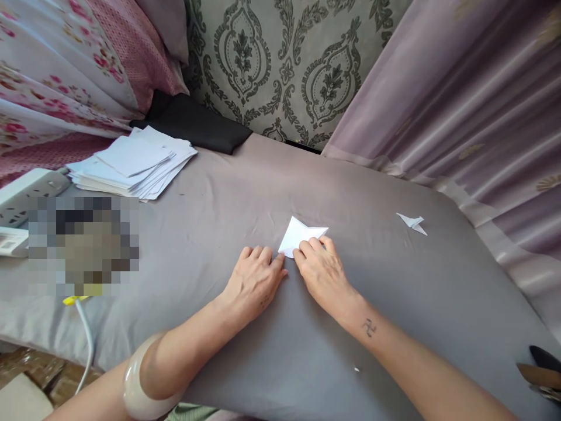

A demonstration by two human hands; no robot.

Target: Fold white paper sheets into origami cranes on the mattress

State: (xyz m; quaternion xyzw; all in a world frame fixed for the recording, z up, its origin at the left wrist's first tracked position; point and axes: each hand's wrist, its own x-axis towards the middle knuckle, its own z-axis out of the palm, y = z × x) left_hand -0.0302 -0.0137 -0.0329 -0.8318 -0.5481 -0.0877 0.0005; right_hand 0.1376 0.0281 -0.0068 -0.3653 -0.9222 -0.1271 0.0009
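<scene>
A small white piece of folded paper point(293, 237) lies on the grey sheet, with one point toward the far side and another toward the right. My right hand point(323, 269) is curled over its near right part, fingers pressed on it and hiding that edge. At the paper's lower left corner, the index finger of my left hand point(254, 280) touches it; the other fingers are bent and the thumb shows just below the corner. To the right lies a small folded paper figure point(412, 223) with thin pointed ends, apart from both hands.
A stack of white paper sheets point(131, 161) sits at the back left, beside a black cloth-like item point(197, 120) and a white power strip point(30, 193). A blurred patch covers something nearer. Pink curtains point(460, 105) border the right. Dark and brown objects point(543, 374) lie lower right.
</scene>
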